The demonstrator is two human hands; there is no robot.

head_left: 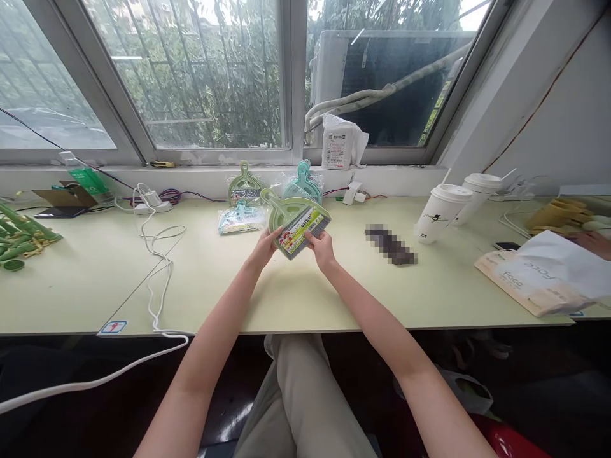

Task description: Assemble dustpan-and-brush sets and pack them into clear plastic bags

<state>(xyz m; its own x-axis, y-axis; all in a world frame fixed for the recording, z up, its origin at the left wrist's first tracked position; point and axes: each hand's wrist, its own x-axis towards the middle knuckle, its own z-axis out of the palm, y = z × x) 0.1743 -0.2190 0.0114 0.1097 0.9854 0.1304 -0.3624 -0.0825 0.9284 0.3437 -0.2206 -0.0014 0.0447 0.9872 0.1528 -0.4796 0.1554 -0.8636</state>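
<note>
L hand [264, 249] & R hand [323, 247]: fingers closed on brush pack [296, 222], pinching near edge, held above desk [286, 292].

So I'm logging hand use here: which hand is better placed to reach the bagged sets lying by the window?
Probably the left hand. It grips the green dustpan set's left edge, and the nearest bagged set lies just left of it; the right hand would have to cross over.
</note>
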